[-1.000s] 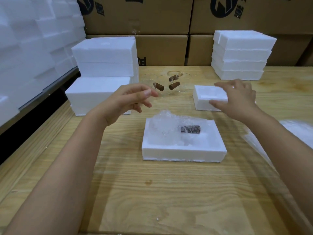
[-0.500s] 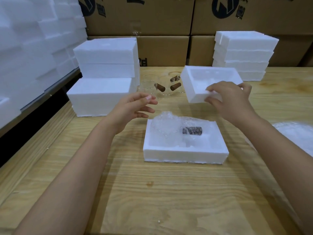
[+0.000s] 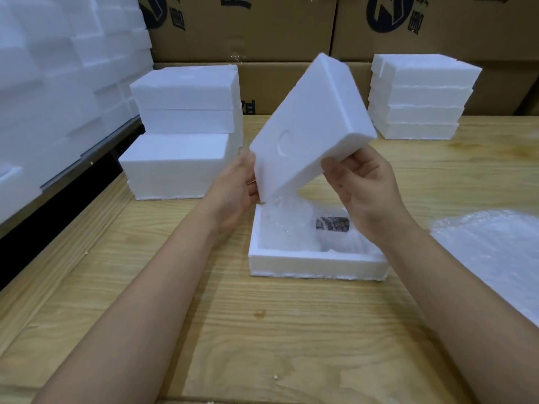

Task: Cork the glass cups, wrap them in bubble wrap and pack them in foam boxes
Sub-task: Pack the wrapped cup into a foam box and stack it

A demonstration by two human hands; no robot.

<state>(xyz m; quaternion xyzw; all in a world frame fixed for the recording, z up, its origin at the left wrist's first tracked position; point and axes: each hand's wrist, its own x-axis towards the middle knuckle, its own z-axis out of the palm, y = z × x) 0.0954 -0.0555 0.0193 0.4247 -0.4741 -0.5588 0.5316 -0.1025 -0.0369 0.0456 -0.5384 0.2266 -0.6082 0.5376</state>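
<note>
Aloft, tilted foam lid, gripped between fingers, above foam box

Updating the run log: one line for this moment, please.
lid: tilted over box | left hand, right hand: grip lid | cup: wrapped, in box

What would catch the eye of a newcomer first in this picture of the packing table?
First comes the white foam lid, held tilted in the air by the left hand and the right hand over the middle of the wooden table. Just under it sits the open foam box with a bubble-wrapped glass cup inside, its dark cork showing through the wrap.
</note>
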